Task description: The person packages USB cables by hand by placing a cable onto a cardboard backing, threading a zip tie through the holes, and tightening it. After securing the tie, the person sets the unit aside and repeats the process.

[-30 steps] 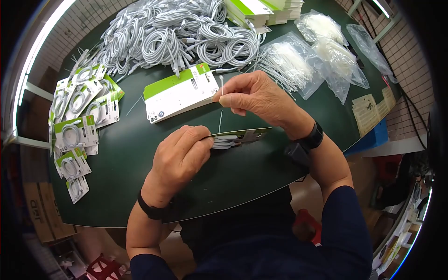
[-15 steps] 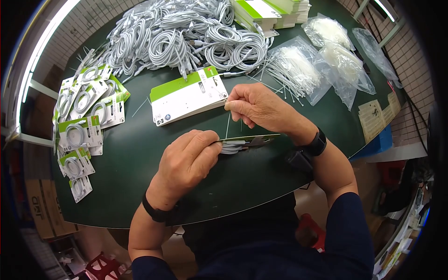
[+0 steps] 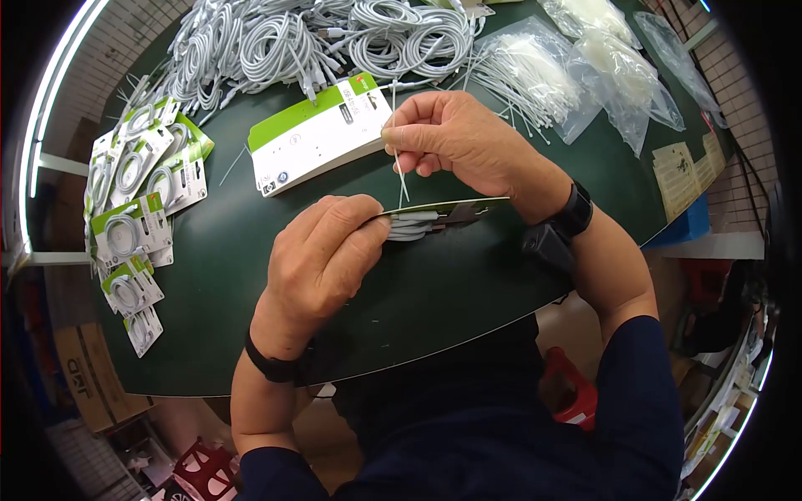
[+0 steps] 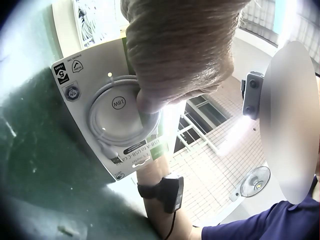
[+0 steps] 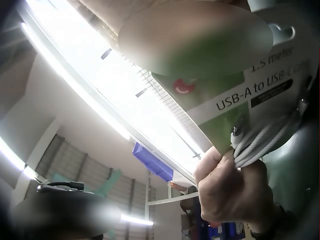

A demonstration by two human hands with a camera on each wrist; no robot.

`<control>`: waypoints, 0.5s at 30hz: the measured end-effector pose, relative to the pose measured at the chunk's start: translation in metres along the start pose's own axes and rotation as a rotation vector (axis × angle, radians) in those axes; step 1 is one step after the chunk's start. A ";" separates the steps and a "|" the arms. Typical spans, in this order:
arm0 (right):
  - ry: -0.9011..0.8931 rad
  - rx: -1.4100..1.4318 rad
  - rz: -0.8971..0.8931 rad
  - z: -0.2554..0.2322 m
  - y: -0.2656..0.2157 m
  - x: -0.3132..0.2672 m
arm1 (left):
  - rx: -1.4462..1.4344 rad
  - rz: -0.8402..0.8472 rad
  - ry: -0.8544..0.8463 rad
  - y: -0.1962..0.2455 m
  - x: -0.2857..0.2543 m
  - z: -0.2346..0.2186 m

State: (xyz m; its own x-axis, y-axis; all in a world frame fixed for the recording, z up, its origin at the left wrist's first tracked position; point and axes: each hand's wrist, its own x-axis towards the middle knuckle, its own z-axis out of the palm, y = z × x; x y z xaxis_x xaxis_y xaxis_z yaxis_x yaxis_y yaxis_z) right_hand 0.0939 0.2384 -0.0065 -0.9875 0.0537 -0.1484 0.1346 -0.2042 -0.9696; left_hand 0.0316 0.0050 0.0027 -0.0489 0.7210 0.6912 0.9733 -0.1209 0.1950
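My left hand (image 3: 326, 250) grips a white-and-green packaging card (image 3: 480, 203) by its side, held nearly edge-on to the head camera. A coiled grey-white USB cable (image 3: 409, 225) lies against the card's near face, as the cable loop (image 4: 92, 117) in the left wrist view also shows. Behind the card, my right hand (image 3: 464, 138) pinches a thin white cable tie (image 3: 401, 177) between thumb and forefinger. The strip sticks up above the fingertips and runs down to the card's back, where two strands cross close together.
A stack of blank cards (image 3: 317, 138) lies just beyond the hands. Carded cables (image 3: 125, 234) overlap along the left side. Loose coiled cables (image 3: 276, 50) are heaped at the back. Plastic bags of cable ties (image 3: 535, 71) lie at the back right, beside printed paper (image 3: 677, 175).
The right hand dipped toward the card, then rose again with the cable tie. The strip now extends above and below its fingertips. The left hand keeps its grip; the head view shifted slightly.
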 end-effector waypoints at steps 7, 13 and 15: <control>-0.031 0.071 0.032 0.002 0.011 0.003 | 0.002 -0.018 0.024 0.000 0.001 0.003; -0.043 0.081 0.059 0.004 0.010 0.001 | 0.011 -0.022 0.012 0.000 0.002 0.003; -0.035 0.077 0.066 0.005 0.010 0.000 | 0.020 -0.033 0.004 0.000 0.002 0.003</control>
State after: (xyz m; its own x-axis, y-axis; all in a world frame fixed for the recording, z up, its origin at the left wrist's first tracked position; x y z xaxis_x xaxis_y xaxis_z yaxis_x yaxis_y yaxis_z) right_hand 0.0946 0.2315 -0.0150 -0.9791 0.0035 -0.2033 0.1942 -0.2806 -0.9400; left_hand 0.0325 0.0080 0.0020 -0.0816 0.7217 0.6874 0.9756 -0.0833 0.2032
